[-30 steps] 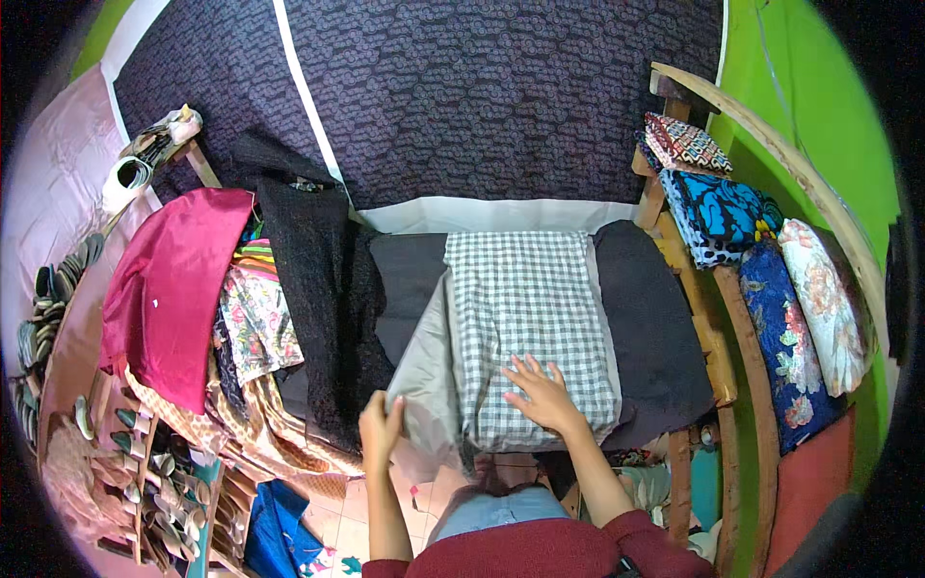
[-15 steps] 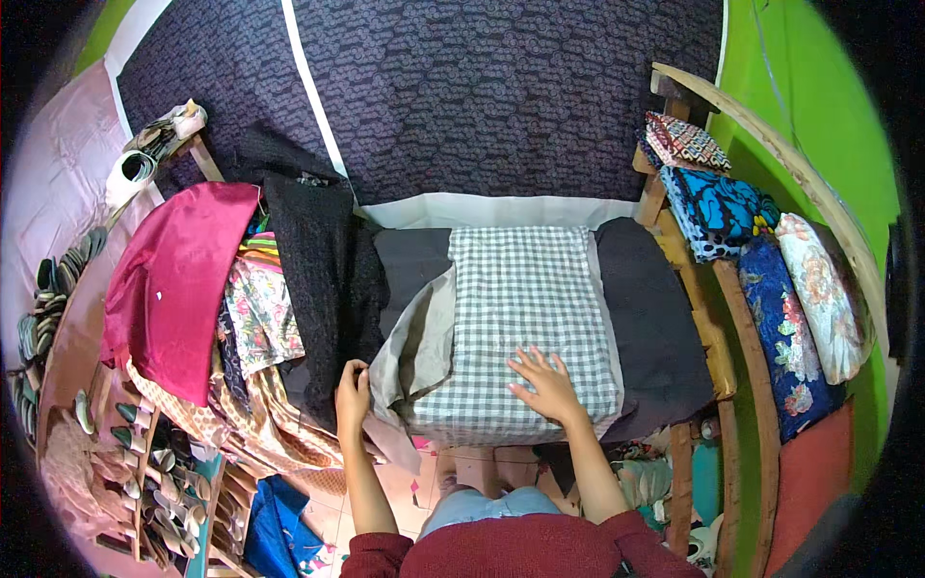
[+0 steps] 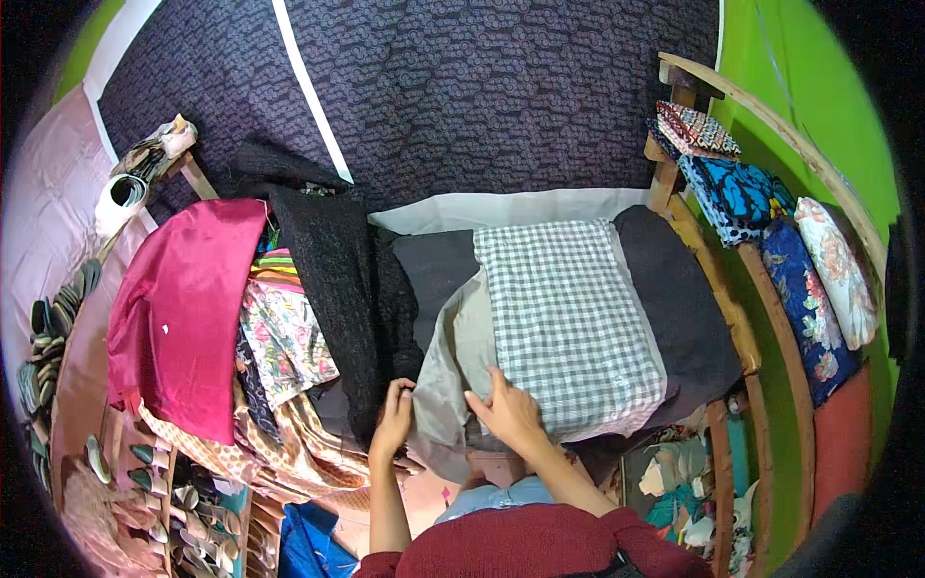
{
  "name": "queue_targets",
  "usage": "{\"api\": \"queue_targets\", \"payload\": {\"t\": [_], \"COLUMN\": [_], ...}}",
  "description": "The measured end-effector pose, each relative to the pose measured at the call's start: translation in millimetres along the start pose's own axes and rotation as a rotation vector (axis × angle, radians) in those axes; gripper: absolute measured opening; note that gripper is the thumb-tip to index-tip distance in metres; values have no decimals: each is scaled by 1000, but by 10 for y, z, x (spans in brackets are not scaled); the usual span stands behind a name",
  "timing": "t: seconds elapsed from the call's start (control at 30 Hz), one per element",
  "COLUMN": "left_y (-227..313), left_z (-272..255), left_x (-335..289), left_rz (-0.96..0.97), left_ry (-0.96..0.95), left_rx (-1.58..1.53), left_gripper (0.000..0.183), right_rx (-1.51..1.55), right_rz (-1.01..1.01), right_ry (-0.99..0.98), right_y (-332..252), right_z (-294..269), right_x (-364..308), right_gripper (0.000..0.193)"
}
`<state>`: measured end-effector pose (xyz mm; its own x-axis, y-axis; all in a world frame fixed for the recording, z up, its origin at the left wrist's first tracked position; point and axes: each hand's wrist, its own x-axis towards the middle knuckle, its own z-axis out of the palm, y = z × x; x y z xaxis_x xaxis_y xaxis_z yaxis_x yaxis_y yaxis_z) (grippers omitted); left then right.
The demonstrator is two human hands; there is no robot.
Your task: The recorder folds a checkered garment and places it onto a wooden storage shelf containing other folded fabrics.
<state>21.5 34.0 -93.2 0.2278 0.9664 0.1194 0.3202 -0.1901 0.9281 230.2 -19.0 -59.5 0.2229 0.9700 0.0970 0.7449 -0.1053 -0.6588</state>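
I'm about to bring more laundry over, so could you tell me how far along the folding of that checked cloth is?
The checked cloth lies spread flat on the dark surface. Its left edge is turned up, grey underside showing, with the left hand and right hand on that flap. The fold across is not yet complete.

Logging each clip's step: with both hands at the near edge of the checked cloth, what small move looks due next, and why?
Probably draw the grey flap across onto the checked cloth. The left hand rests at the flap's outer edge, the right hand presses the checked cloth's near left corner, and the flap hangs loose beside the flat cloth.
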Motion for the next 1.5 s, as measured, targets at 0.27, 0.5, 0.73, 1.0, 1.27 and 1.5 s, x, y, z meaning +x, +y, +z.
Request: {"api": "queue_targets", "payload": {"t": [0.27,0.5,0.73,1.0,1.27,1.5], "left_y": [669,438,649,580,600,409], "left_z": [66,-183,-76,401,581,1230], "left_x": [-187,-129,-167,-305,-494,-517], "left_rz": [-21,65,56,504,550,974], "left_ry": [-155,-248,-461,-576,-526,-480], "left_rx": [442,12,-202,195,621,679], "left_gripper": [69,65,53,41,57,58], "right_rx": [562,737,427,-406,-56,-212], "right_rz": [82,44,-125,221,400,513], "right_ry": [43,331,426,652,578,713], "right_y": [-30,48,743,1712,1469,1700], "right_z": [268,-869,-1869,-1390,-819,-849], "right_x": [173,726,1438,1391,391,702], "right_gripper": [26,30,32,58,33,53]}}
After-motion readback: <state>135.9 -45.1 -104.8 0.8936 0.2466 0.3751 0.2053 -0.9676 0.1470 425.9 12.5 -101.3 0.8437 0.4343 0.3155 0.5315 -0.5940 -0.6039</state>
